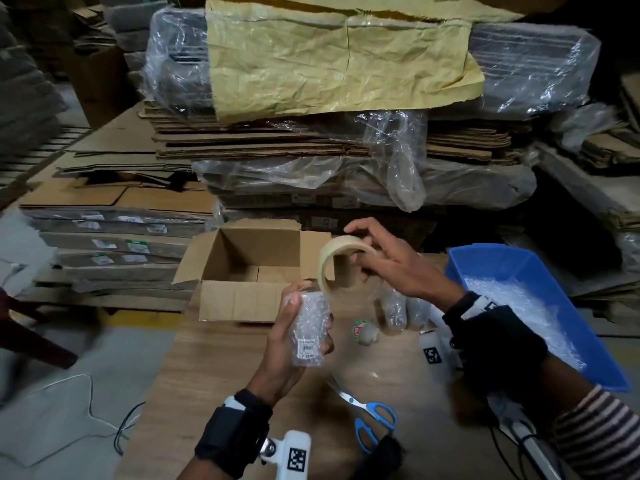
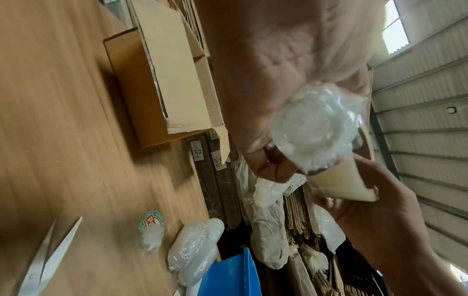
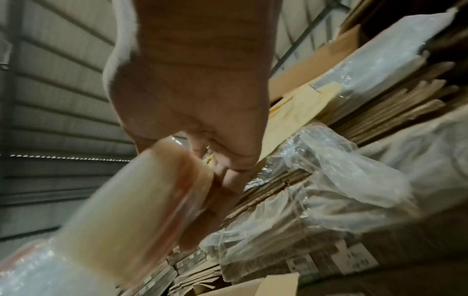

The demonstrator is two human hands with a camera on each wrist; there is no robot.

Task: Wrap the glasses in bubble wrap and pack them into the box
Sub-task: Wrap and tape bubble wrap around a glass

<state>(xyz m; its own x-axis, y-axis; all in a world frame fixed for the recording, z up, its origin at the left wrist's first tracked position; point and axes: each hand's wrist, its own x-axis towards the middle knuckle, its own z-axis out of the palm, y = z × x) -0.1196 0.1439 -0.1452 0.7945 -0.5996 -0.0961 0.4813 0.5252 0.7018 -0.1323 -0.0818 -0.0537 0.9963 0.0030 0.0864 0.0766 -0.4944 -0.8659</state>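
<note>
A bubble-wrapped glass with a price label stands upright in my left hand, which grips it round the side above the table; from the left wrist its base faces the camera. My right hand holds a roll of beige tape just above and to the right of the glass, and the roll's lower edge meets the top of the wrap. In the right wrist view the tape roll fills the lower left. The open cardboard box sits just behind the glass and looks empty.
More wrapped glasses stand on the wooden table beyond a round sticker with a wad of wrap. Blue-handled scissors lie near me. A blue bin of bubble wrap is on the right. Stacks of flat cardboard rise behind.
</note>
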